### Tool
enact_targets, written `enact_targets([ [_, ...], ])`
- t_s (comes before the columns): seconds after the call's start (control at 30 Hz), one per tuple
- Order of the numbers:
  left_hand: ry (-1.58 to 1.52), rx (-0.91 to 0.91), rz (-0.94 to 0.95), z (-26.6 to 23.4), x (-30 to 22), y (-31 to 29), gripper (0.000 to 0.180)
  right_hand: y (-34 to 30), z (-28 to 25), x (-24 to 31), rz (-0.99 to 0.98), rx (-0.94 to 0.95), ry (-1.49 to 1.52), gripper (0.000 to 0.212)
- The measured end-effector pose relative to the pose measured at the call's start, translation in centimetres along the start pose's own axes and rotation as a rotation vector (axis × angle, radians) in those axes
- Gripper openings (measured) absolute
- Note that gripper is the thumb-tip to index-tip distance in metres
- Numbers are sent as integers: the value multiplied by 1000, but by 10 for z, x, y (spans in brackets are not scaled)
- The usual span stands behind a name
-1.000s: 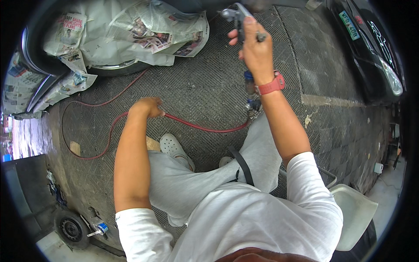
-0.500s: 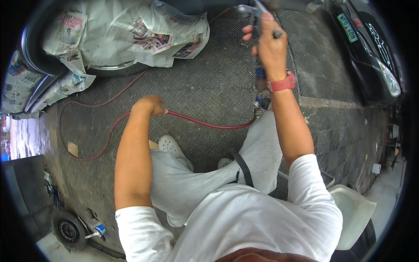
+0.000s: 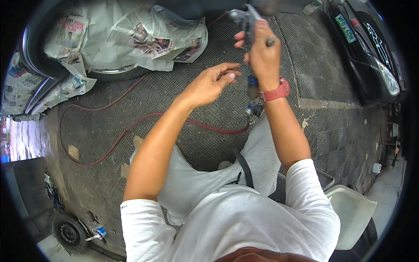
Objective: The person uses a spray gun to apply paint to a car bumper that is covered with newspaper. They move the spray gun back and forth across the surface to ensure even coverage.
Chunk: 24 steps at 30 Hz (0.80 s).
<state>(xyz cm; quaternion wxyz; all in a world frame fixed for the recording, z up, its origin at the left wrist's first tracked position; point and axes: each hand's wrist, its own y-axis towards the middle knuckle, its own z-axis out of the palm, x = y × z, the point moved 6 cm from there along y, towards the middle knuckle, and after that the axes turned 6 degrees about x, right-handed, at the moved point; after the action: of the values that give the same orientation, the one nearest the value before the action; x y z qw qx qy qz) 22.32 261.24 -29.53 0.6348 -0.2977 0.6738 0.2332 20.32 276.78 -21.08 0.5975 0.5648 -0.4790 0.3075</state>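
Note:
My right hand [image 3: 265, 47] is wrapped round the grip of a grey metal spray gun [image 3: 248, 27], raised toward the far side. A red band with a watch [image 3: 275, 91] is on that wrist. Below the gun's grip hang dark and blue air fittings [image 3: 253, 89], from which a red air hose [image 3: 209, 126] runs left over the floor. My left hand [image 3: 214, 85] hovers left of the fittings, fingers loosely bent and apart, holding nothing. It sits apart from the gun, and part of the hose passes behind my left forearm.
Newspaper masking [image 3: 148, 35] covers a car body and wheel at the far left. A black car bumper [image 3: 362, 48] stands upright at the far right. A pale plastic chair [image 3: 351, 214] is beside me on the right, a loose wheel [image 3: 70, 231] at the lower left. Dark matting [image 3: 323, 126] covers the floor.
My left hand has left the hose and moved right and forward toward the spray gun. The gun and my right hand have shifted slightly left. My left foot is now hidden behind my arm.

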Motion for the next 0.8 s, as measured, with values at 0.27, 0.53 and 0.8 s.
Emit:
enact_targets([
  [0.27, -148, 18, 22, -38, 18, -15, 35, 2, 85, 7, 19, 221, 146, 55],
  [0.53, -154, 50, 133, -18, 26, 40, 35, 16, 37, 4, 18, 67, 27, 62],
  [0.8, -130, 236, 149, 50, 1, 111, 32, 4, -63, 6, -11, -278, -75, 58],
])
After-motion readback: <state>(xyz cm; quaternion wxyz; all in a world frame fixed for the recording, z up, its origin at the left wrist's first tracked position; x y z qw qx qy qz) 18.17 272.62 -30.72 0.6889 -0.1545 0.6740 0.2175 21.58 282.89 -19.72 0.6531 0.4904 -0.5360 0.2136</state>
